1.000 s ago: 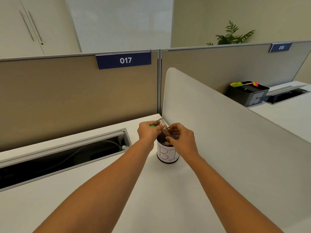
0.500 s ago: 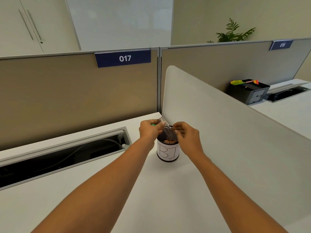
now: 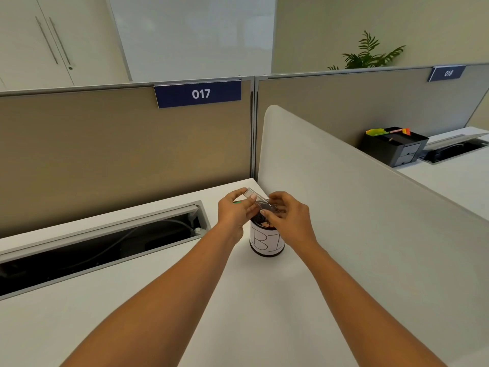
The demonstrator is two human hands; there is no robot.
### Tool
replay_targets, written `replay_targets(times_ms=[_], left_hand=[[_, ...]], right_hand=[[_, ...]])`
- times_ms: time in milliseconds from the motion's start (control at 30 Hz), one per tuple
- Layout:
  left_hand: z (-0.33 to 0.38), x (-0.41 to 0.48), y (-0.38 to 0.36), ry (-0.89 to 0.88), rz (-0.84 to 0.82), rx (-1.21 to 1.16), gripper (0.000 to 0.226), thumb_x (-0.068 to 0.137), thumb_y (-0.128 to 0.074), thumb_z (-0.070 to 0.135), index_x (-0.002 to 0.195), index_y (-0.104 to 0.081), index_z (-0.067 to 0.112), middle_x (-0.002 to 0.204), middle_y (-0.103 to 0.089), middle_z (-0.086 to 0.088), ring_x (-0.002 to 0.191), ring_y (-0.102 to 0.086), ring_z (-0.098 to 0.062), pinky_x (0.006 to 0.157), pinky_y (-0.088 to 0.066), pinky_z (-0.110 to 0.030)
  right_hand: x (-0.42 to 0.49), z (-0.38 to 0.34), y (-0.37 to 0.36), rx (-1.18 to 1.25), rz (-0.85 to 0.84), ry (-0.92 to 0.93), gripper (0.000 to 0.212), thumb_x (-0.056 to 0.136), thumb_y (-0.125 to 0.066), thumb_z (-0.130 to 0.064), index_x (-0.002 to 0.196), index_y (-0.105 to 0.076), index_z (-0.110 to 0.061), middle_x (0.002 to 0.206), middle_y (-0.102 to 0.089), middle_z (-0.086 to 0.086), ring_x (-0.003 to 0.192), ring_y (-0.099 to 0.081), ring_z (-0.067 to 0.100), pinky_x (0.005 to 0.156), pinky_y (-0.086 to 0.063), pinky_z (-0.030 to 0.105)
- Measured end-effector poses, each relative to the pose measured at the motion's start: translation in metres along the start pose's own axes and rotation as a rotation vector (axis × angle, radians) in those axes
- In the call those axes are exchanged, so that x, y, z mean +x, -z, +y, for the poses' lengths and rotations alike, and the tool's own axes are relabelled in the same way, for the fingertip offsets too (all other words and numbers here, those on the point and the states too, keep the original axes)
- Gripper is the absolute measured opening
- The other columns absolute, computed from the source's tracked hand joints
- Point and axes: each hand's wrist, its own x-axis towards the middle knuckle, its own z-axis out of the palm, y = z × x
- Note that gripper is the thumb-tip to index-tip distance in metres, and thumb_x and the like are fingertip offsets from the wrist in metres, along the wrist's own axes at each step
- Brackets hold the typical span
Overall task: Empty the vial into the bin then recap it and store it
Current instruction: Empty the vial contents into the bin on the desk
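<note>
A small black mesh bin (image 3: 266, 241) with a white paper label stands on the white desk near the divider. Over its mouth a clear vial (image 3: 258, 199) is held tilted, its open end pointing down to the right into the bin. My left hand (image 3: 234, 211) grips the vial's upper end, and a bit of green cap (image 3: 237, 202) shows between its fingers. My right hand (image 3: 287, 215) pinches the vial's lower end above the bin rim. What lies inside the bin is mostly hidden by my hands.
A white curved divider (image 3: 344, 197) rises just right of the bin. An open cable tray (image 3: 100, 242) is recessed in the desk to the left. A tan partition with sign 017 (image 3: 198, 94) closes the back. A black organiser (image 3: 394, 145) sits on the neighbouring desk.
The vial has tipped flatter over the bin. My right hand, drawn back half a second ago, has closed in on the vial's lower end again. The left hand has stayed in place.
</note>
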Motion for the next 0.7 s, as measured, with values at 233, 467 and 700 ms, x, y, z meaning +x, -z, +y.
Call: replay_targets(times_ms=[233,467,700], left_hand=[[-0.003,-0.004,0.005,0.047,0.031,-0.032,0.034,0.089,-0.053,0.010,0.117,-0.052,-0.009,0.086,-0.062,-0.013,0.092,-0.062,-0.026,0.077,-0.056,-0.030],[0.000,-0.013,0.008,0.098,0.042,-0.059,0.031,0.089,-0.052,0.015,0.113,-0.055,-0.005,0.078,-0.059,-0.011,0.069,-0.062,-0.017,0.065,-0.058,-0.024],[0.012,-0.026,0.022,0.129,0.101,0.180,0.027,0.093,-0.045,0.029,0.109,-0.056,0.010,0.069,-0.050,-0.005,0.055,-0.041,-0.011,0.042,-0.036,-0.015]], right_hand=[[0.001,-0.009,-0.007,0.379,0.114,-0.182,0.042,0.071,-0.075,-0.009,0.109,-0.056,-0.010,0.103,-0.061,0.005,0.092,-0.064,0.018,0.061,-0.053,0.014],[0.001,-0.019,-0.021,0.530,0.130,-0.220,0.016,0.080,-0.067,-0.020,0.095,-0.061,-0.019,0.102,-0.068,0.009,0.098,-0.065,0.025,0.084,-0.055,0.032],[0.005,-0.041,-0.026,0.551,0.154,-0.261,0.021,0.090,-0.053,-0.021,0.110,-0.053,-0.016,0.117,-0.062,0.013,0.107,-0.059,0.025,0.086,-0.052,0.030]])
